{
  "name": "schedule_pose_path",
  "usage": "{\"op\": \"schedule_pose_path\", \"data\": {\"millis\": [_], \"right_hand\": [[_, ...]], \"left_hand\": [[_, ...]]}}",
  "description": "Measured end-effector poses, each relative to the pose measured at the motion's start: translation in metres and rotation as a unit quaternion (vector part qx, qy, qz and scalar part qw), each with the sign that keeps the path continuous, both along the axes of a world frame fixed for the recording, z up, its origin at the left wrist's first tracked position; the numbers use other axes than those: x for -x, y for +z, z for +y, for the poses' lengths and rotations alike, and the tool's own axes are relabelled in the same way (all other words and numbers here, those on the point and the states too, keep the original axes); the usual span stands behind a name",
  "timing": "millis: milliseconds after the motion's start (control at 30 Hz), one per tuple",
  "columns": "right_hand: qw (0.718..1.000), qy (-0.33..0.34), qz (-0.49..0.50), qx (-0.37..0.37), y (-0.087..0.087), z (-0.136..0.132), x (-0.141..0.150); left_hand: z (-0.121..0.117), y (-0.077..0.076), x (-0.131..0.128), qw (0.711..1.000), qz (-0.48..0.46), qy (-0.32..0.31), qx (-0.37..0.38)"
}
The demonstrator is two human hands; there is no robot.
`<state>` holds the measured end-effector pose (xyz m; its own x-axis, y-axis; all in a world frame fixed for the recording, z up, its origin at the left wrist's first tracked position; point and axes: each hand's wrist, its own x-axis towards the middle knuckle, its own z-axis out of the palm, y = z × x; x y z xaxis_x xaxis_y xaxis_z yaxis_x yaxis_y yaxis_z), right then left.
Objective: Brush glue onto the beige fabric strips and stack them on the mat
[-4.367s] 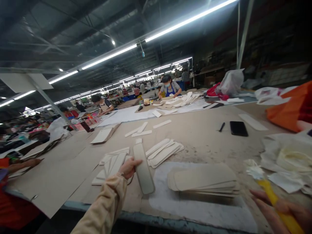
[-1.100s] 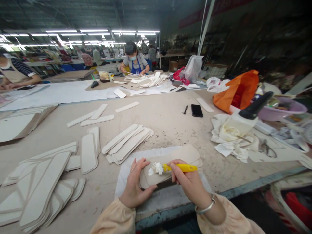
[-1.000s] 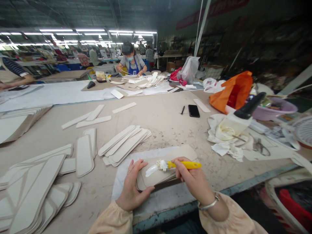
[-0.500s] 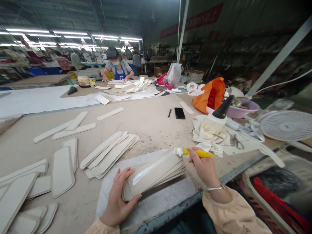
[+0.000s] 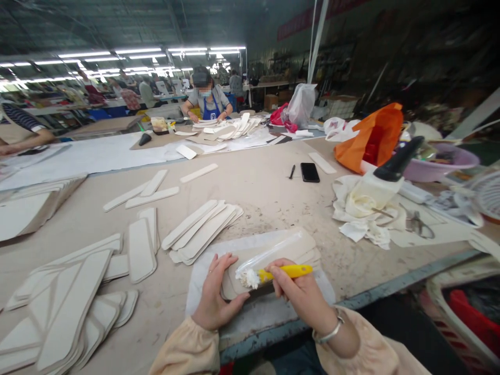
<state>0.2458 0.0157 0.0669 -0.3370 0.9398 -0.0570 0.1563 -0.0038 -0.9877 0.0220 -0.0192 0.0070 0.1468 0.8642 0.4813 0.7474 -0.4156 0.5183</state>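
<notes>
My right hand (image 5: 299,286) grips the yellow handle of a brush (image 5: 287,272). Its white, clumped bristles touch the top of a fanned stack of pale, round-ended panels (image 5: 300,242), near the left end. A glossy, wet-looking white streak (image 5: 273,247) runs along the top panel. Around the stack's left end, my left hand (image 5: 219,291) holds it, fingers at the far edge and thumb at the near edge. Under the stack lies a white sheet (image 5: 197,284). To the left, another fanned pile of similar panels (image 5: 203,229) rests on the table.
More panels (image 5: 74,307) lie in heaps at left. At right stand a whitish container (image 5: 377,190) with a black top, scissors (image 5: 420,224) and an orange bag (image 5: 371,138). A phone (image 5: 310,172) lies farther back. Across the table a co-worker (image 5: 211,99) handles similar pieces.
My right hand has brought the brush left and toward me, from the stack's far right end to its left end. My left hand stays on the stack. The view has turned left.
</notes>
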Motion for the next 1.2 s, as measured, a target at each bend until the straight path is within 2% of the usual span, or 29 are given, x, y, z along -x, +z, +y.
{"op": "schedule_pose_path", "data": {"millis": [200, 433, 600, 667, 733, 833, 933, 1067, 1200], "right_hand": [[0.994, -0.065, -0.081, -0.041, 0.008, 0.023, -0.035], [0.964, -0.176, -0.172, -0.103, 0.008, 0.052, -0.090], [0.941, -0.230, -0.213, -0.128, 0.010, 0.054, -0.103], [0.944, -0.235, -0.191, -0.135, 0.014, 0.050, -0.098], [0.961, -0.209, -0.131, -0.122, 0.018, 0.042, -0.085], [0.987, -0.152, -0.026, -0.050, 0.020, 0.029, -0.057], [0.995, -0.096, 0.036, 0.016, 0.015, 0.016, -0.026], [0.997, -0.027, 0.057, 0.053, 0.004, 0.007, 0.008], [0.998, -0.024, 0.025, 0.054, -0.003, 0.009, 0.013]], "left_hand": [[-0.001, 0.000, 0.000, 1.000, -0.012, -0.005, -0.008], [0.001, -0.002, 0.001, 1.000, -0.006, -0.009, -0.018], [0.003, -0.005, 0.003, 1.000, -0.003, -0.005, -0.021], [0.003, -0.006, 0.003, 1.000, -0.004, -0.004, -0.021], [0.002, -0.005, 0.002, 1.000, -0.003, -0.005, -0.020], [0.001, -0.002, 0.000, 1.000, -0.005, -0.005, -0.016], [0.000, 0.002, -0.002, 1.000, -0.006, -0.003, -0.010], [0.000, 0.003, -0.002, 1.000, 0.000, -0.001, -0.006], [0.000, 0.001, -0.001, 1.000, -0.004, -0.002, -0.010]]}}
